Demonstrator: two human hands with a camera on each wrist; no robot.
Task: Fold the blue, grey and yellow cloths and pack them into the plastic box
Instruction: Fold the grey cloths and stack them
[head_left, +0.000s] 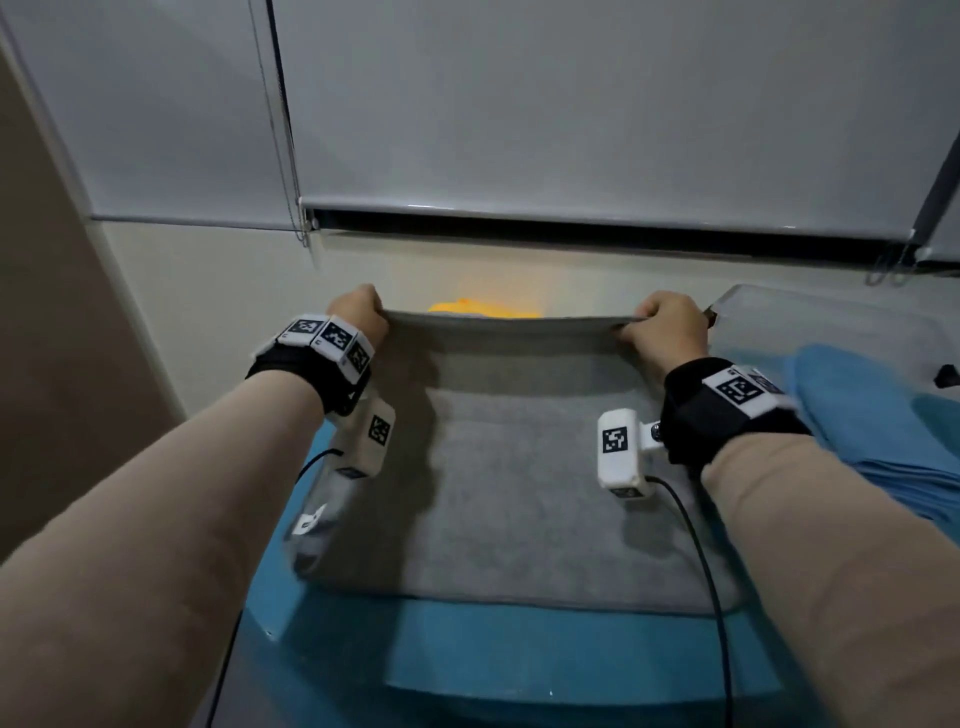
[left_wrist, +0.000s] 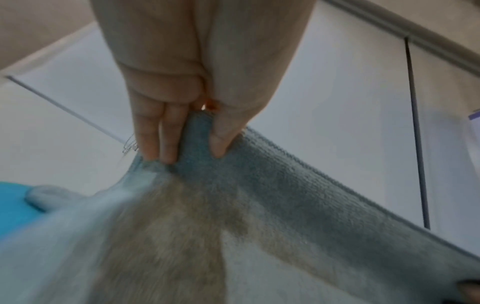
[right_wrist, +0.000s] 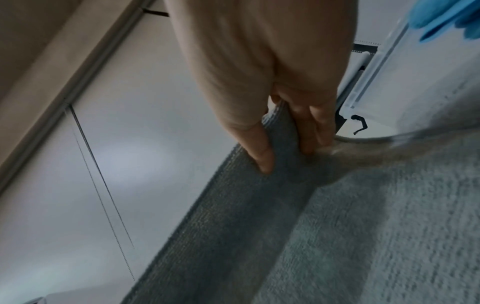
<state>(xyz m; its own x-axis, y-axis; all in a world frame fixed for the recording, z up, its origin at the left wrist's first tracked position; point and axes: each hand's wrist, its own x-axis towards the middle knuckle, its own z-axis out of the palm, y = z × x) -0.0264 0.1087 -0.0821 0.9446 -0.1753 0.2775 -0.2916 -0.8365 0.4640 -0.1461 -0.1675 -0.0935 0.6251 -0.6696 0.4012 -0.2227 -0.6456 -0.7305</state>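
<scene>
The grey cloth hangs stretched between both hands above the blue table. My left hand pinches its upper left corner, and my right hand pinches the upper right corner. In the left wrist view, fingers and thumb clamp the grey cloth. The right wrist view shows thumb and fingers gripping the cloth's top edge. A yellow cloth peeks out behind the grey one. The blue cloth lies folded at the right, inside the clear plastic box.
A wall with lowered roller blinds stands right behind the table. Blind cords hang at the left. Wrist camera cables dangle under both forearms. The table's front edge is close to me.
</scene>
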